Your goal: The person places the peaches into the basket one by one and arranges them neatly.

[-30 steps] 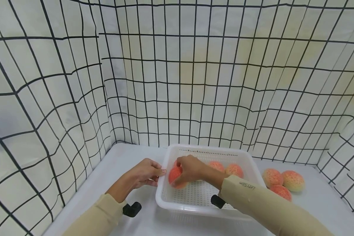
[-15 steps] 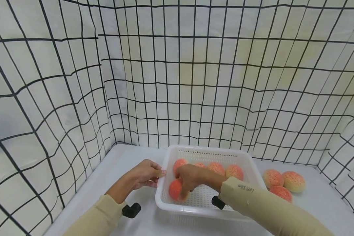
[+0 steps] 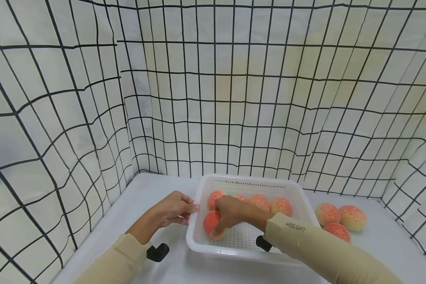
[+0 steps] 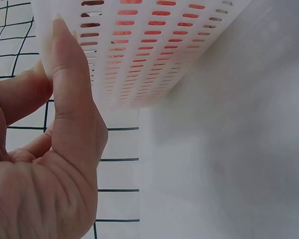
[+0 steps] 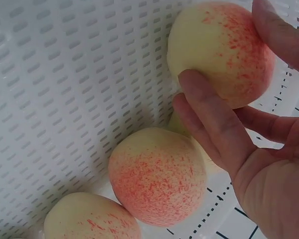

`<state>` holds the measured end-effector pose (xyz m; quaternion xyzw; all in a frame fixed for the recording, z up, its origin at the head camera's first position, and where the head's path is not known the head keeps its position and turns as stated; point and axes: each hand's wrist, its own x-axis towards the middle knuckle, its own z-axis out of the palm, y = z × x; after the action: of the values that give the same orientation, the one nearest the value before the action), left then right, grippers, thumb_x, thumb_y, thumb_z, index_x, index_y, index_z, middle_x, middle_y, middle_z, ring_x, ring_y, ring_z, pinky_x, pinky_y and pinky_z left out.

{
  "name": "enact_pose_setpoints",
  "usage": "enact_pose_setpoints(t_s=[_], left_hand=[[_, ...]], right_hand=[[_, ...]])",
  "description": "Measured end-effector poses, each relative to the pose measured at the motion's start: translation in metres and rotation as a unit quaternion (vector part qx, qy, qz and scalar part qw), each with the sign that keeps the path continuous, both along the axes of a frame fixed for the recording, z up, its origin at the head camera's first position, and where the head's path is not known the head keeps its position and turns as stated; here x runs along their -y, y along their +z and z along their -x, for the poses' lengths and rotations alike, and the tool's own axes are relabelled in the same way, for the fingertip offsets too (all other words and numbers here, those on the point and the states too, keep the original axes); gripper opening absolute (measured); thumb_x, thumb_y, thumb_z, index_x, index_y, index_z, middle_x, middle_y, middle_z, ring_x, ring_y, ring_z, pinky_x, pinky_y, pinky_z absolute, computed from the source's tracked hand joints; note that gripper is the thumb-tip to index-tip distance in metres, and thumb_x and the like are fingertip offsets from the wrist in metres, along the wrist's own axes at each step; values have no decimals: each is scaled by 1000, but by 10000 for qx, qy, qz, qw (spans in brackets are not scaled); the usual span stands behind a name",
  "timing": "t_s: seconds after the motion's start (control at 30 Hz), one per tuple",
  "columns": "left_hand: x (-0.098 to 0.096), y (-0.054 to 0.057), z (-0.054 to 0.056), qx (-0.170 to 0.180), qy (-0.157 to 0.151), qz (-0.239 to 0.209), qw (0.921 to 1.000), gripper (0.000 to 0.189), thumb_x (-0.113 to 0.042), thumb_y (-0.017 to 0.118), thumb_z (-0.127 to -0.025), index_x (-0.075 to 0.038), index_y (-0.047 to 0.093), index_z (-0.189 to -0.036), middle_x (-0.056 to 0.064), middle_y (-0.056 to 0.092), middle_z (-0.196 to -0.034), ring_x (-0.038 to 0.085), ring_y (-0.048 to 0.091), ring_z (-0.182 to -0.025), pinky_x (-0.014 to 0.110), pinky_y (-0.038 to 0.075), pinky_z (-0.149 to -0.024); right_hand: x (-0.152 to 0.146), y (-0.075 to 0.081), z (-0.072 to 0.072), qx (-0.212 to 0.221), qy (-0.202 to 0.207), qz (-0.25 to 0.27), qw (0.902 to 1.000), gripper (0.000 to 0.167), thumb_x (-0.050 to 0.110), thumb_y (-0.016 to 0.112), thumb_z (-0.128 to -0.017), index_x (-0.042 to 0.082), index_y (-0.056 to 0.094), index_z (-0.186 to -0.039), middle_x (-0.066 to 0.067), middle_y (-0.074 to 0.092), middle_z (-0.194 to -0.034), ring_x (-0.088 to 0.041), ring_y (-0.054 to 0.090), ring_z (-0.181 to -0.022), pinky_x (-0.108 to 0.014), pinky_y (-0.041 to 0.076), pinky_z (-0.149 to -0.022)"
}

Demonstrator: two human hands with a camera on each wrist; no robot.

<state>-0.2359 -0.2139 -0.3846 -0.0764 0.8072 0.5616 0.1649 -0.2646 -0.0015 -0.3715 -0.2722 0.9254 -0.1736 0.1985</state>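
My left hand (image 3: 177, 209) pinches the left rim of a white perforated plastic basket (image 3: 230, 249) between thumb and fingers; in the left wrist view the thumb (image 4: 72, 84) lies along the rim. Inside the basket, near its front left corner, my right hand (image 3: 230, 213) holds a red and yellow peach (image 3: 211, 223). The right wrist view has the thumb on one side of that peach (image 5: 214, 50) and the fingers on the other. Behind it sits another peach (image 3: 215, 198). More peaches (image 3: 259, 202) line the back of the basket, one partly hidden by the right hand.
Three peaches (image 3: 328, 214) lie together on the white table (image 3: 163, 181), just right of the basket. A black grid net (image 3: 216, 126) over pale sheeting surrounds the table at the back and sides. Dark wrist cameras (image 3: 157, 252) sit below both sleeves.
My right hand has brought the peach toward the basket's front left corner, uncovering the peach behind it. Its fingers have shifted around the fruit. The left hand stays on the rim.
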Motion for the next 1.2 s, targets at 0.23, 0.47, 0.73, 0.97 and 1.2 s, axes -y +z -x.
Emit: enact_pose_setpoints(t_s=[0.23, 0.47, 0.73, 0.97, 1.2], left_hand=[[-6, 2, 3, -8, -162, -126, 9998, 19, -15, 72, -98, 1, 74, -108, 9, 68, -89, 18, 61, -75, 28, 61, -65], [-11, 1, 7, 32, -198, -86, 9998, 20, -15, 73, -97, 1, 74, -109, 9, 69, -91, 19, 62, -75, 29, 61, -66], [-14, 1, 11, 94, -244, -28, 9997, 23, -16, 73, -98, 2, 73, -112, 9, 69, -91, 18, 61, -75, 28, 60, -66], [-7, 1, 12, 51, -327, 4, 9995, 27, -19, 73, -98, 3, 71, -114, 8, 67, -90, 18, 61, -77, 28, 60, -66], [3, 1, 8, 64, -329, -24, 9994, 29, -20, 71, -100, 3, 68, -116, 8, 67, -89, 18, 61, -76, 27, 60, -65]], right_hand=[[-9, 6, 2, -103, -62, -282, 9995, 62, 33, 97, -71, 14, 65, -120, 3, 64, -88, -13, 64, -75, -25, 56, -66], [-23, 18, 4, -66, -119, -205, 9997, 67, 29, 97, -71, 11, 66, -128, -1, 70, -104, -15, 66, -86, -31, 59, -78], [-73, 52, 18, -274, -355, 334, 9984, 70, 32, 95, -75, 7, 64, -132, -20, 68, -127, -20, 73, -88, -39, 60, -84], [-146, 79, 27, -273, -1148, 544, 9915, 73, 34, 90, -81, 9, 58, -141, -22, 62, -138, -19, 76, -88, -36, 62, -80], [-228, 83, 29, -474, -1909, 662, 9782, 80, 42, 87, -84, 9, 52, -147, -26, 57, -143, -29, 76, -99, -50, 61, -91]])
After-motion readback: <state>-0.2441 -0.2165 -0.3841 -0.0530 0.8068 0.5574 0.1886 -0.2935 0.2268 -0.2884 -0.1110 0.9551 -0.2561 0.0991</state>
